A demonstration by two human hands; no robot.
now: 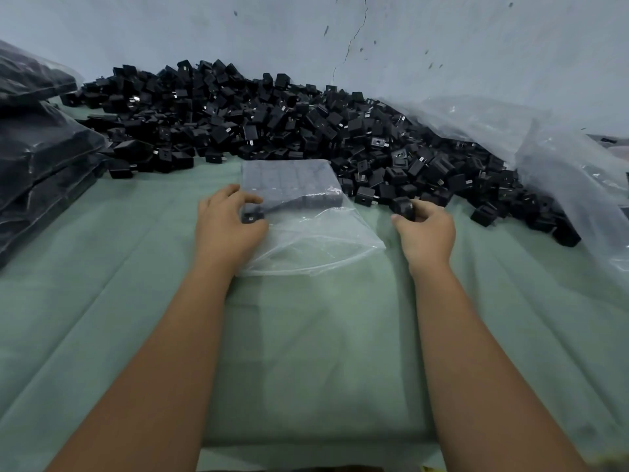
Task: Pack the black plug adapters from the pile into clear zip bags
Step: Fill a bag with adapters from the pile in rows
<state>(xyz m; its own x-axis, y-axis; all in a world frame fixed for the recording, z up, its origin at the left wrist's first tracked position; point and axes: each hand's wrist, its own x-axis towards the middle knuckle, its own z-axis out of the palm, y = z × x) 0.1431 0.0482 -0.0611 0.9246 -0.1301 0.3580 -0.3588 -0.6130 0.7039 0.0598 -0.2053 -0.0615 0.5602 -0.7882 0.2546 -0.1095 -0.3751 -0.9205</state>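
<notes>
Head view looked down over two bare forearms reaching across a pale green cloth (129,267) that covered the work surface in soft folds. At the middle lay a clear zip bag (306,229), its far half already filled with black plug adapters set in neat rows, its near, open end slack and crumpled on the cloth. The left hand (227,223) rested at the bag's left edge with fingers curled, pinching one adapter (252,217) at the mouth of the bag; whether that adapter sat inside the plastic or just outside it could not be made out. The right hand (424,229) lay to the right of the bag, apart from it, fingers and thumb closed round another black adapter (402,206) at the near fringe of the pile. The pile of loose adapters (272,120) stretched behind the bag from left to right against a light blue wall (442,46), which bore a thin crack and a few dark marks. The heap's near edge touched the bag's far corner and hemmed it on the right. A large sheet of crumpled clear plastic (551,158) draped over the pile's right end. At the far left, stacked filled bags of dark goods (41,148) crowded the cloth's edge, close beside the pile.
</notes>
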